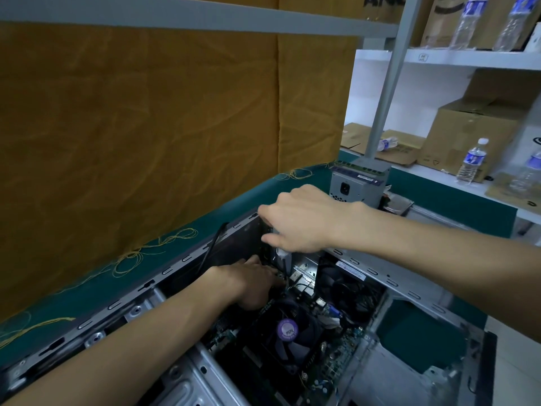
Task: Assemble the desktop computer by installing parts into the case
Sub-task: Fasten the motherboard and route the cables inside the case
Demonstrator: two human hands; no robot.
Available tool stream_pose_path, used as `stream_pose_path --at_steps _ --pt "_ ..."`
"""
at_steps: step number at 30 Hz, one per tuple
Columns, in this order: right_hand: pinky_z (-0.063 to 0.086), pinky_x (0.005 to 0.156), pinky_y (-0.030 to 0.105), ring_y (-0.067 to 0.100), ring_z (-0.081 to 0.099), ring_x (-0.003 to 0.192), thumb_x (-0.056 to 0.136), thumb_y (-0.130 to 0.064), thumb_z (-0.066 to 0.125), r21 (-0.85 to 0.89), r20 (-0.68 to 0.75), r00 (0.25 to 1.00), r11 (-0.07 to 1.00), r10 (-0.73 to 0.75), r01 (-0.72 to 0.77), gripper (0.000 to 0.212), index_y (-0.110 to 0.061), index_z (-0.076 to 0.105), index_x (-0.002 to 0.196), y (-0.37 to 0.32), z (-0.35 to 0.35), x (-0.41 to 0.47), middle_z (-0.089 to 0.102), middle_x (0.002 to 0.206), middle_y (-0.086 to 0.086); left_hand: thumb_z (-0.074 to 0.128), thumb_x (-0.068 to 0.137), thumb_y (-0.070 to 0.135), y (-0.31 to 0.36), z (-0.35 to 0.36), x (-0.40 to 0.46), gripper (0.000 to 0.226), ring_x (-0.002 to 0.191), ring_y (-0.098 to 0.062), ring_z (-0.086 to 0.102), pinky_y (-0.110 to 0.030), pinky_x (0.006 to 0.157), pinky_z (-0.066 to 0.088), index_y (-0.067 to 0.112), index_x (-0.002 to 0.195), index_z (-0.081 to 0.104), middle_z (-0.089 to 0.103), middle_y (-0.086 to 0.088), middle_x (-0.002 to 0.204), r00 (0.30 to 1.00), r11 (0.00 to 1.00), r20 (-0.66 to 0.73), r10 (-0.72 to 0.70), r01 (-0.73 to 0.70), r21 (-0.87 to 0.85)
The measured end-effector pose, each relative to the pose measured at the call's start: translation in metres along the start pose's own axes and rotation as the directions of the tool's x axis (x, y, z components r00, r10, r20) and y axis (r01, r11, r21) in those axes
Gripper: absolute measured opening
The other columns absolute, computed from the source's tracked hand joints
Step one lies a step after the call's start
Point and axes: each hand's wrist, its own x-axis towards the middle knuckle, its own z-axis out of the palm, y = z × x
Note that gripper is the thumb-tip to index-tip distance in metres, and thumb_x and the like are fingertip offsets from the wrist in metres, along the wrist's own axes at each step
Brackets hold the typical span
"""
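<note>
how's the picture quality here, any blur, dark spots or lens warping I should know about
Head view: dim overall, the case interior is murky around the CPU fan; a bright patch sits beside the screwdriver under the right hand; the left hand is shadowed; wide-angle bending tilts the shelf post; bottles look soft.

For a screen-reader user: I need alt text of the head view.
Two hands work inside an open computer case: the right hand grips a screwdriver pointing down, the left hand reaches in beside its tip. A power supply stands behind on the green table.

Power supply [358, 183] behind the case [409, 291] — bottles [472, 161] right, on shelves.
</note>
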Motion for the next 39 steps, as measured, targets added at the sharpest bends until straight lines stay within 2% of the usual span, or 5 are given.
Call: stream_pose_path --at_steps 21,25,31,35,39 --pt "0.038 0.056 0.036 0.018 0.051 0.071 0.092 -0.031 0.066 0.160 0.288 0.957 0.987 -0.028 -0.019 0.026 -0.019 0.050 0.108 0.007 -0.011 0.002 0.053 0.090 0.000 0.042 0.097 0.011 -0.004 0.002 0.002 0.067 0.141 -0.030 0.029 -0.049 0.117 0.033 0.034 0.158 0.031 0.032 0.000 0.164 0.999 0.996 -0.022 -0.037 0.035 -0.085" --pt "0.033 0.057 0.035 0.023 0.041 0.063 0.100 -0.044 0.056 0.029 0.190 0.981 0.998 0.045 -0.052 0.037 -0.018 0.042 0.080 0.002 -0.007 0.002 0.038 0.071 -0.001 0.046 0.093 0.016 -0.008 0.004 0.004 0.063 0.136 -0.033 0.038 -0.049 0.111 0.040 0.039 0.151 0.042 0.047 -0.009 0.150 0.995 0.990 -0.055 -0.079 0.072 -0.125" --pt "0.033 0.051 0.033 0.020 0.052 0.068 0.092 -0.025 0.065 0.161 0.365 0.931 0.986 -0.009 -0.053 0.024 -0.016 0.050 0.109 0.010 -0.015 0.004 0.053 0.085 0.003 0.044 0.095 0.014 -0.010 0.003 0.001 0.064 0.139 -0.031 0.034 -0.045 0.115 0.035 0.038 0.154 0.039 0.048 -0.009 0.152 0.994 0.988 -0.058 -0.092 0.084 -0.132" --pt "0.036 0.052 0.033 0.021 0.056 0.070 0.096 -0.049 0.063 0.147 0.284 0.959 0.987 0.014 -0.058 0.037 -0.019 0.047 0.082 0.010 -0.011 0.004 0.055 0.079 0.002 0.044 0.096 0.014 -0.008 0.001 -0.001 0.063 0.140 -0.031 0.035 -0.046 0.115 0.036 0.037 0.155 0.038 0.048 -0.009 0.152 0.995 0.990 -0.043 -0.091 0.086 -0.113" --pt "0.038 0.053 0.035 0.022 0.056 0.072 0.091 -0.049 0.070 0.176 0.347 0.938 0.982 -0.001 -0.065 0.037 -0.022 0.045 0.096 0.017 -0.016 0.004 0.055 0.083 0.000 0.044 0.096 0.012 -0.007 0.002 -0.002 0.062 0.142 -0.029 0.033 -0.049 0.113 0.038 0.032 0.154 0.040 0.050 -0.011 0.150 0.994 0.988 -0.032 -0.101 0.096 -0.124"
